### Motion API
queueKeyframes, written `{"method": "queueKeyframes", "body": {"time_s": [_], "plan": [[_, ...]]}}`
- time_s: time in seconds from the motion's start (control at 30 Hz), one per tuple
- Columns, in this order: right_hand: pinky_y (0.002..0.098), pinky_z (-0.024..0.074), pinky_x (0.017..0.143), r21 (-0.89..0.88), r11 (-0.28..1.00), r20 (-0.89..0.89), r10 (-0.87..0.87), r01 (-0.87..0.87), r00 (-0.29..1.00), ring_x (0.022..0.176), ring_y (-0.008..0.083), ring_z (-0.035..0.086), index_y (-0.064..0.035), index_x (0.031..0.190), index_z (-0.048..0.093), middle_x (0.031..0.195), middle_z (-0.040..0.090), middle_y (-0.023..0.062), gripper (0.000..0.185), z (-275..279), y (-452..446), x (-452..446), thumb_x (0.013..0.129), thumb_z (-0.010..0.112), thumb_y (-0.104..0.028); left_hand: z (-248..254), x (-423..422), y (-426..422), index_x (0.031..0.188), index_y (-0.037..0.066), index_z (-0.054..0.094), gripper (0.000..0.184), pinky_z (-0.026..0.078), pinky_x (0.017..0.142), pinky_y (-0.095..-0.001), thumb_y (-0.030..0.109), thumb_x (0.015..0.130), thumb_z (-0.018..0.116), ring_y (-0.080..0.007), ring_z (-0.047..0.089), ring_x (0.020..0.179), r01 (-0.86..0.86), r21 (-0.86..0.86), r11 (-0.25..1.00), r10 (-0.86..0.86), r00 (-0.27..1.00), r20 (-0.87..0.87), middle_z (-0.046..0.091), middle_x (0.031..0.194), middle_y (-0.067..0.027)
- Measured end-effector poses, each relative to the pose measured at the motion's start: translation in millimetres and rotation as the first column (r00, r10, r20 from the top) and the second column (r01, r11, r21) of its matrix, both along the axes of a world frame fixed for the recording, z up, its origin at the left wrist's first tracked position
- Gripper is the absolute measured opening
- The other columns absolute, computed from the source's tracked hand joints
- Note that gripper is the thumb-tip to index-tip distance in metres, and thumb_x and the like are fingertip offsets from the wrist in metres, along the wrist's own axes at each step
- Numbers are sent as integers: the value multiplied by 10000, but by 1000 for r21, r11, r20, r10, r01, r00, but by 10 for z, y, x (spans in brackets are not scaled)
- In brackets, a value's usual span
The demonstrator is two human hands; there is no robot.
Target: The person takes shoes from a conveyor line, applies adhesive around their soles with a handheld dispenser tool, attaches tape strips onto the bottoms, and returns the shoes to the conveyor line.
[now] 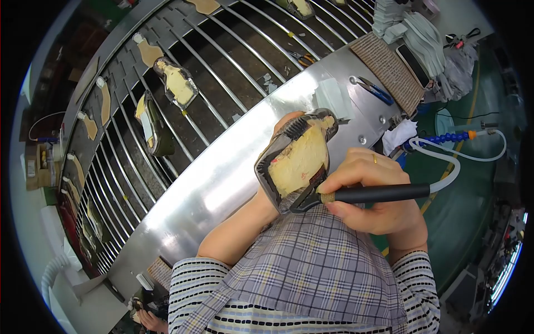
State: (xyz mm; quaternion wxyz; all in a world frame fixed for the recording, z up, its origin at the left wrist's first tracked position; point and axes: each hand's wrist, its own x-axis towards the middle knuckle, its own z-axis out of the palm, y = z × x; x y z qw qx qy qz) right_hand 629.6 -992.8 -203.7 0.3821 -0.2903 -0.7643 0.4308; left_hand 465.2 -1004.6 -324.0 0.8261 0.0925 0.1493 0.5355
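Observation:
A dark shoe upper on a last [296,162] is held sole side up, its cream bottom facing me. My left hand [287,119] grips it from behind; most of that hand is hidden, with a few fingers showing past the far edge. My right hand [367,189] is closed around a black pen-shaped tool [384,193] with a brass knurled collar. Its tip touches or nearly touches the shoe's right edge; the exact contact is hidden. From the tool's rear runs a white tube [446,181].
Beyond the metal ledge [206,167], a rack of steel rods carries other lasted shoes [179,86] and tan insole pieces [149,53]. Blue-handled scissors [375,91], a phone [413,65] and grey-white cloths [417,39] lie at right. Another person's hand [151,321] shows at lower left.

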Motion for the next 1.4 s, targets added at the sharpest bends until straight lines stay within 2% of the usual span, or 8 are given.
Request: {"method": "queueKeyframes", "body": {"time_s": [0.47, 0.53, 0.57, 0.67, 0.8, 0.83, 1.1, 1.4], "plan": [[311, 460, 606, 163, 971, 212, -206, 174, 955, 713, 229, 578, -31, 819, 582, 740, 579, 81, 145, 233, 199, 66, 697, 661, -25, 13, 7, 44, 1349, 70, 380, 664, 485, 892, -275, 77, 776, 717, -154, 549, 1072, 62, 54, 997, -45, 962, -269, 541, 1227, -94], [278, 440, 571, -22, 959, 241, -271, 284, 932, 673, 167, 564, -28, 833, 586, 739, 584, 57, 139, 310, 198, 120, 720, 666, -42, 70, -45, 99, 1347, 72, 384, 666, 486, 890, -276, 82, 774, 723, -154, 550, 1072, 188, 309, 932, 87, 712, -697, 542, 1226, -93], [246, 416, 546, -191, 922, 207, -297, 336, 932, 635, 90, 531, -20, 843, 601, 753, 599, 20, 121, 301, 216, 178, 749, 669, -56, 94, -140, 232, 1272, 66, 475, 596, 488, 882, -283, 83, 746, 755, -155, 558, 1061, 469, 532, 705, 456, 274, -847, 564, 1202, -83], [203, 404, 549, -233, 891, -156, -431, 391, 889, 651, 60, 554, 2, 856, 651, 759, 621, 13, 89, 105, 343, 298, 800, 681, -61, 153, -201, 306, 1256, 22, 470, 611, 469, 926, -341, 83, 731, 775, -218, 554, 1106, 157, 364, 918, 188, 635, -749, 564, 1195, -111], [197, 392, 549, -107, 859, -234, -511, 500, 827, 659, 72, 562, -1, 835, 678, 714, 629, 27, 90, -21, 425, 313, 789, 715, -69, 81, -107, 355, 1347, 6, 320, 716, 475, 917, -346, 478, 875, 580, -234, 568, 1091, -81, 213, 974, 162, 902, -399, 528, 1240, -150], [205, 368, 528, -85, 836, -203, -548, 543, 812, 637, 72, 541, -15, 800, 688, 723, 635, 18, 81, -3, 400, 299, 761, 737, -65, 111, -91, 355, 1318, -5, 366, 781, 488, 897, -337, 617, 860, 487, -228, 590, 1053, -26, 195, 980, 114, 882, -457, 552, 1208, -147], [263, 400, 522, 629, 620, -93, -539, 469, 837, 614, 178, 538, -52, 850, 673, 755, 635, 33, 294, 26, 388, 285, 618, 838, -125, 142, -174, 465, 1034, -47, 607, 644, 482, 747, -242, 559, 816, 617, -116, 601, 854, 210, 404, 890, 106, 768, -631, 651, 939, -71], [286, 430, 566, 635, 666, 7, -512, 392, 859, 641, 190, 557, -49, 885, 646, 778, 619, 36, 279, 222, 260, 424, 683, 807, -156, 372, -249, 507, 1057, -65, 609, 679, 489, 752, -257, 547, 772, 674, -130, 603, 853, 347, 442, 827, 38, 750, -660, 650, 946, -85]]}}
